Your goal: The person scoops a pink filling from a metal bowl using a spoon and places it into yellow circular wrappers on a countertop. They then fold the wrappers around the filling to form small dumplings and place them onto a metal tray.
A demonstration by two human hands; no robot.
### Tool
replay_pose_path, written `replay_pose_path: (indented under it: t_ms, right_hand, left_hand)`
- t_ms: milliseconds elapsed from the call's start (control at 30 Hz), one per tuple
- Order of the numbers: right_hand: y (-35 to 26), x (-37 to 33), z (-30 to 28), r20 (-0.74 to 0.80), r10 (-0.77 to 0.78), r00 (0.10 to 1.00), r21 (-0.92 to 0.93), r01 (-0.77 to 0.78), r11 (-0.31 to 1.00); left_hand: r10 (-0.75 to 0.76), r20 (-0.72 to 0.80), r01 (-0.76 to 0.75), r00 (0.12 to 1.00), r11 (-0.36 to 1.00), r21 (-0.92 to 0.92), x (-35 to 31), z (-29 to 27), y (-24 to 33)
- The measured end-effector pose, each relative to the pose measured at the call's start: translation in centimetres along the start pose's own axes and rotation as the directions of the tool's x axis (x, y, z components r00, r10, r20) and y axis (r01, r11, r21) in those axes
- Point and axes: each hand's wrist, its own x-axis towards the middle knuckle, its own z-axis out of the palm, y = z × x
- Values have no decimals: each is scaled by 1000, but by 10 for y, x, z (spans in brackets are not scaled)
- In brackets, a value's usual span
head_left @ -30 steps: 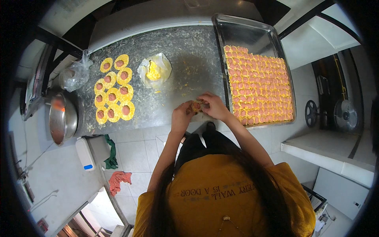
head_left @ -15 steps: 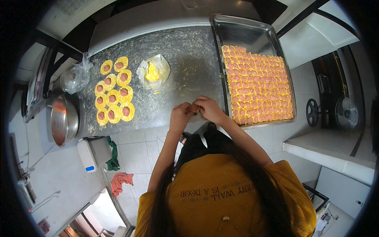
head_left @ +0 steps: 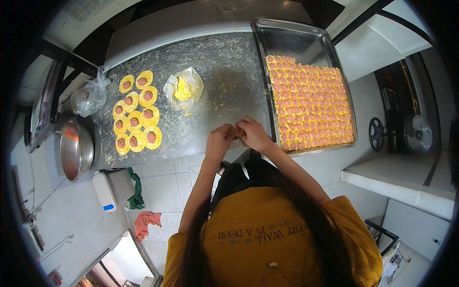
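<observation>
At the frame's centre, the left hand (head_left: pixel 219 139) and right hand (head_left: pixel 255 135) pinched a small filled wrapper (head_left: pixel 236 131) between their fingers, left of the upper-right tray (head_left: pixel 299 40).

Eleven pink-topped yellow rounds (head_left: pixel 135 115) at left; one white wrapper (head_left: pixel 195 82), upper centre; two hands (head_left: pixel 218 142), centre; one tray (head_left: pixel 297 44), upper right, with dozens of pieces (head_left: pixel 311 105).

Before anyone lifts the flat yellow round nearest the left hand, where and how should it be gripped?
Probably pinch the yellow round by its bare rim, coming from the right: it lies flat, pink filling covers its middle, and another round crowds its left.
</observation>
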Motion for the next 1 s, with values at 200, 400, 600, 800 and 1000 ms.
replay_pose_path:
  t_ms: [200,400,600,800,1000]
  right_hand:
    - [4,2,5,-68,-6,998,61,10,998]
    - [5,9,11,-38,26,999,52,-24,998]
    - [4,13,9,25,-10,1000,77,8,997]
    - [-12,9,4,-62,-44,997,-8,44,999]
    - [10,17,-10,-120,-41,992,163,60,985]
  left_hand:
    - [75,-40,-75,996,997,-6,7,2,-9]
    - [14,-11,-15,1000,1000,-18,13,-1,-1]
    - [52,-3,-52,999,994,-100,13,-1,-14]
    - [-30,-35,26,999,994,-103,8,-4,-13]
    - [-115,-193,82,974,982,-171,-9,-9,-17]
